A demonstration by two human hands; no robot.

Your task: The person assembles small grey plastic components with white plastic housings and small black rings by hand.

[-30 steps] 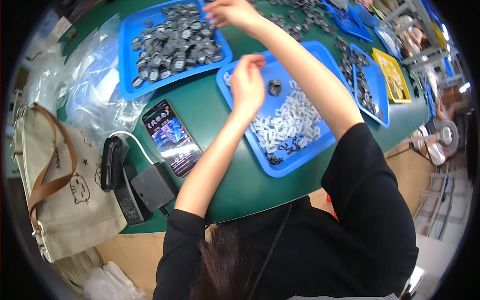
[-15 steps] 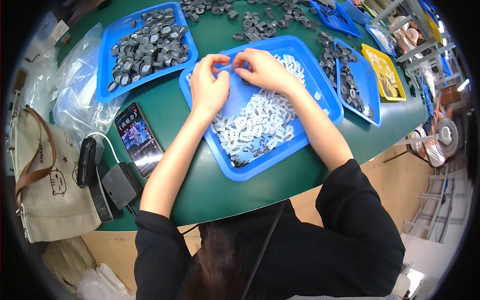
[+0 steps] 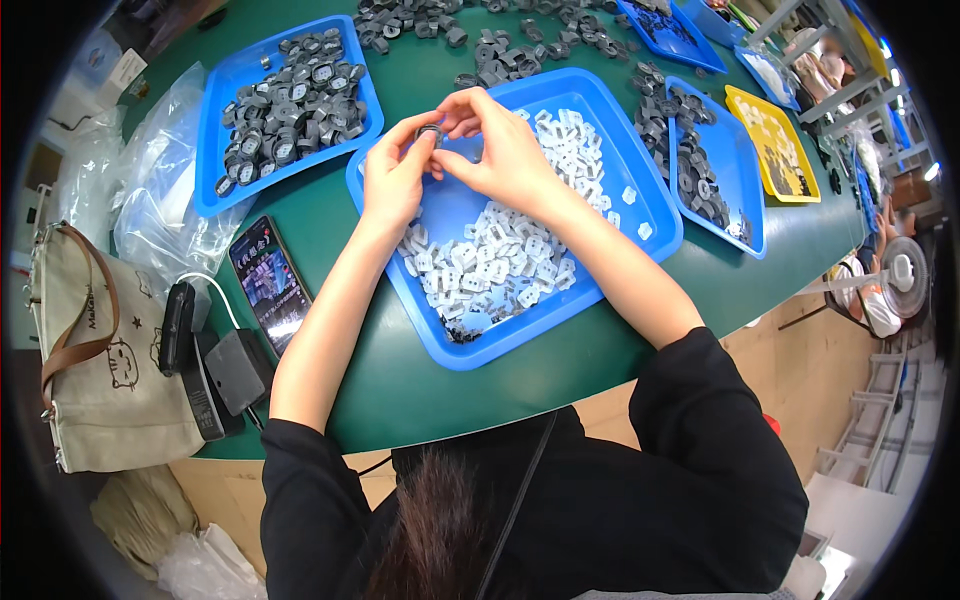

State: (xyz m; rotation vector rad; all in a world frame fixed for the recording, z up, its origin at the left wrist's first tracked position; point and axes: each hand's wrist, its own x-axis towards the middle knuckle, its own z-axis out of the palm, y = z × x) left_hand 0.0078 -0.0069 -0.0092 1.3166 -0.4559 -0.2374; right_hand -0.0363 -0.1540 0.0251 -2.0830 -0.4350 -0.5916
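My left hand is closed in a pinch on a dark grey round part, a small ring-like casing. Close against it, my right hand has its fingers curled and its thumb reaching toward the same part. Whether those right fingertips grip the part or something smaller is hidden. Both hands are above the far left side of a blue tray. In that tray lies a heap of small white plastic pieces, with tiny black pieces at its near corner.
At the left, another blue tray holds many dark grey casings; more lie loose on the green table. A phone, black adapter, canvas bag and clear plastic bag sit left. Rightward are a blue tray and yellow tray.
My hands have come together and a little left. The dark grey round part now shows between the fingers. The whole view has shifted slightly.
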